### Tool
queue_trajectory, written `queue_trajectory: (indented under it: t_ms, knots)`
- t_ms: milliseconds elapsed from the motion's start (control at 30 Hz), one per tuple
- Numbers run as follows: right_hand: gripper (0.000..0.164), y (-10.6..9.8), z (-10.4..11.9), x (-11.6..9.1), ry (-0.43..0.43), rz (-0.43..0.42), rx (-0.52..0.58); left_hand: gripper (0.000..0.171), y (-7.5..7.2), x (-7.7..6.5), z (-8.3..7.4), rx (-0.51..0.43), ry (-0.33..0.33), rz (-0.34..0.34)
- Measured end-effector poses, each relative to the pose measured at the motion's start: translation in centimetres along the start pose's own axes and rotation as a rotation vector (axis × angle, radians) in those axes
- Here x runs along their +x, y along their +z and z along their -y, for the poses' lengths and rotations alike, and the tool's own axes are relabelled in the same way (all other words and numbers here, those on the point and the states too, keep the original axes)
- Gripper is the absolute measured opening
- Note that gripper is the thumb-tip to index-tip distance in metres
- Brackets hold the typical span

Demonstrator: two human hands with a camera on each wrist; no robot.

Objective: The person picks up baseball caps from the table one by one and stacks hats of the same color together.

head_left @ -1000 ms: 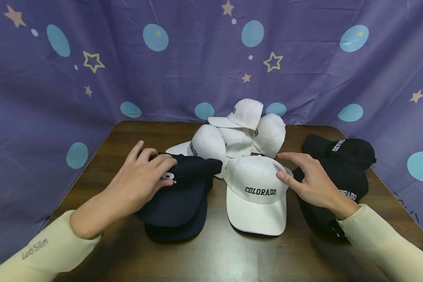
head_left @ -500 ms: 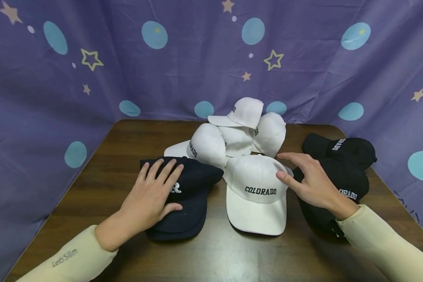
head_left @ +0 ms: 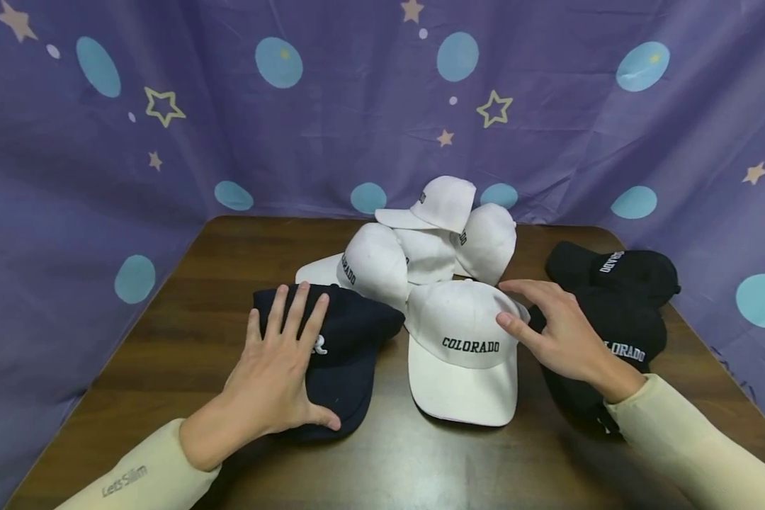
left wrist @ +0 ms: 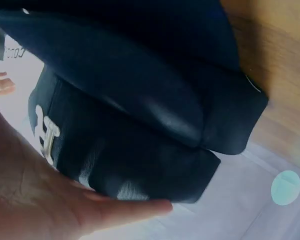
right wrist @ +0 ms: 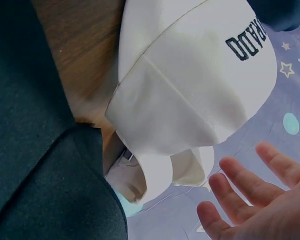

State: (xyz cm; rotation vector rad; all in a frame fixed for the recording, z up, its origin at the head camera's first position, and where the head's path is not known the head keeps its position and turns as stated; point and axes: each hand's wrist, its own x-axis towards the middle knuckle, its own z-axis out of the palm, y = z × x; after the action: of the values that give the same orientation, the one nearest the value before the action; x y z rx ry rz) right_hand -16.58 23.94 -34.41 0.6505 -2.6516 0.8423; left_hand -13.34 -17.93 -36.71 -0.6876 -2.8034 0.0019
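A navy baseball cap [head_left: 357,315] with a white emblem lies at left centre, stacked on another navy cap in the left wrist view. My left hand [head_left: 273,379] is spread over its left side, fingers straight, thumb over the brim. Just right of it stands a white cap [head_left: 462,386] marked COLORADO, brim toward me. My right hand [head_left: 557,336] is at that cap's right side with thumb and fingers loosely apart, holding nothing. In the right wrist view, its fingers [left wrist: 115,212] cannot be seen touching the white cap.
Several white caps [head_left: 372,258] are heaped behind, one resting on top [head_left: 449,202]. Black caps [head_left: 634,322] lie at the right, beneath and beside my right forearm. The wooden table [head_left: 172,319] meets a purple patterned curtain [head_left: 357,106] at the back.
My left hand has moved down and spread its fingers over the navy cap. The upper navy cap now lies more evenly over the lower one. My right hand has barely moved.
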Motion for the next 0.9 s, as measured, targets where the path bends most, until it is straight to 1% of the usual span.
queue_trajectory:
  t_ms: [133,233,300,400,500,567,633,800,900]
  knots:
    - [0.048,-0.1,0.1,0.0,0.013,0.002,0.002,0.172,-0.6,-0.6,-0.1,-0.043,0.053,0.006]
    - [0.047,0.1,0.1,0.0,0.013,0.004,0.008,0.17,-0.7,-1.2,-0.2,-0.072,0.098,0.001]
    - [0.047,0.2,0.1,0.0,0.014,0.006,0.013,0.17,-0.8,-1.6,-0.3,-0.08,0.117,0.007]
    - [0.047,0.3,0.1,0.1,0.017,0.008,0.014,0.173,-0.8,-2.1,-0.4,-0.083,0.132,0.035]
    - [0.047,0.3,0.2,0.1,0.016,0.007,0.01,0.171,-0.5,-2.2,-0.6,-0.079,0.132,0.04]
    - [0.047,0.3,0.3,0.1,0.014,0.005,0.009,0.167,-0.1,-2.2,-0.8,-0.087,0.117,0.034]
    - [0.047,0.4,0.3,0.0,0.011,0.009,0.009,0.163,0.4,-2.0,-1.0,-0.107,0.088,0.028]
    - [0.047,0.6,0.4,0.0,0.002,0.017,0.009,0.161,1.4,-1.7,-1.0,-0.186,-0.005,0.063]
    - [0.046,0.7,0.5,0.0,-0.001,0.012,0.008,0.161,1.5,-1.4,-1.1,-0.203,-0.041,0.076]
